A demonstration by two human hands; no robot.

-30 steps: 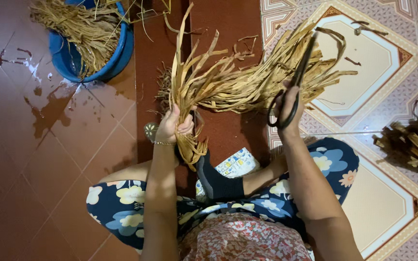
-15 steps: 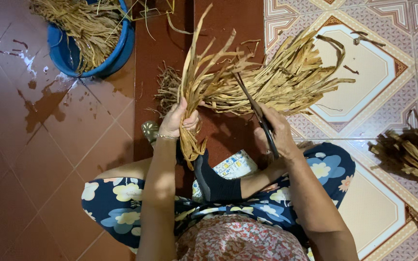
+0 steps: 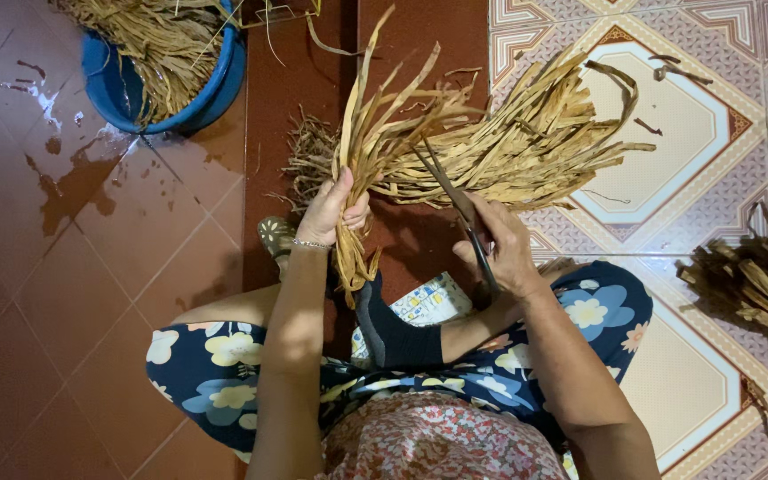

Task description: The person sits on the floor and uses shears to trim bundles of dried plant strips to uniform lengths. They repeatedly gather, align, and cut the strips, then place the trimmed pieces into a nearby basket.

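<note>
My left hand (image 3: 332,212) grips a bundle of dry tan leaf strips (image 3: 375,133) upright near its lower end, and the strips fan out above the fist. My right hand (image 3: 501,244) holds dark scissors (image 3: 455,200) whose blades point up and left into the bundle. A larger heap of the same strips (image 3: 535,142) lies on the floor behind the hands, reaching right over the patterned tiles. My legs in blue floral fabric are folded below.
A blue basin (image 3: 126,84) filled with dry strips stands at the upper left, with wet patches (image 3: 73,182) on the red tiles beside it. Another pile of strips (image 3: 757,284) lies at the right edge. A dark sock-like cloth (image 3: 393,333) rests on my lap.
My right hand has come down and left with the scissors, from over the floor heap to beside the held bundle. The blades now point into the bundle. My left hand has kept its grip.
</note>
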